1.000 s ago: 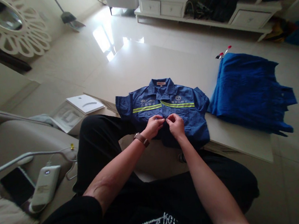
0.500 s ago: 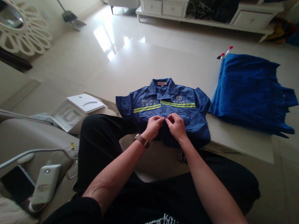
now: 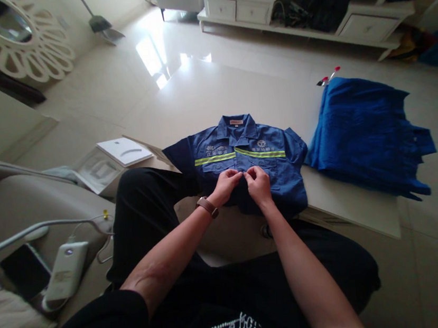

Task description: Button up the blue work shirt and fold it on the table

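Showing a dark blue short-sleeved shirt [image 3: 248, 161] lying face up along the near edge of the table [image 3: 352, 206], with collar [image 3: 235, 127] pointing toward the far edge and lower part apparently drooping over the near edge. Pinching the shirt's middle front, below the yellow stripe [image 3: 261, 154], between thumb and fingers of both left hand [image 3: 227, 183] and right hand [image 3: 258, 181], with fingertips nearly meeting; not telling button from cloth edge at this small size. Probably handling as light, soft and limp, hardly slipping or breaking, but creasing and shifting easily; seemingly favouring a fine grip at the two front edges, close to the closing line. Including also a watch [image 3: 208, 207] circling the left wrist, a pile of blue clothes [image 3: 363, 141] overhanging the right edge, and a white box [image 3: 125, 151] lying just beside the left edge.
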`<action>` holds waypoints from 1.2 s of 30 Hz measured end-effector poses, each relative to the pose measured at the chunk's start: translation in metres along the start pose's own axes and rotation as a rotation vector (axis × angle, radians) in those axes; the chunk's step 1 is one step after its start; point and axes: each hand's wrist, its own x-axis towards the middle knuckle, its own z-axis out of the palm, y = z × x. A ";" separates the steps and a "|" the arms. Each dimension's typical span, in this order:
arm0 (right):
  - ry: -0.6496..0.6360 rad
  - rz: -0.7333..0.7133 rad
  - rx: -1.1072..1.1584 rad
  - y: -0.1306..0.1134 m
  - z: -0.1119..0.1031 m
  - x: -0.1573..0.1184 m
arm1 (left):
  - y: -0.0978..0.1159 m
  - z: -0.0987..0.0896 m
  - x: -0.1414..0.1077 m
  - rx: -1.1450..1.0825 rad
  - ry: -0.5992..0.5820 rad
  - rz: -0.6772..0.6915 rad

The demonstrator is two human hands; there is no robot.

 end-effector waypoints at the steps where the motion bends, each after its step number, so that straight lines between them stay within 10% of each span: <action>1: -0.002 -0.003 -0.002 0.000 -0.001 0.000 | 0.002 -0.001 0.000 0.007 -0.025 -0.011; 19: -0.013 0.197 0.154 0.010 0.006 0.002 | 0.003 -0.003 0.001 0.203 0.003 0.119; 31: 0.003 -0.119 -0.021 0.004 0.004 -0.002 | 0.013 0.005 -0.003 -0.068 0.056 -0.168; 36: 0.012 -0.040 0.018 0.005 0.004 -0.001 | 0.017 0.008 -0.003 -0.017 0.106 -0.125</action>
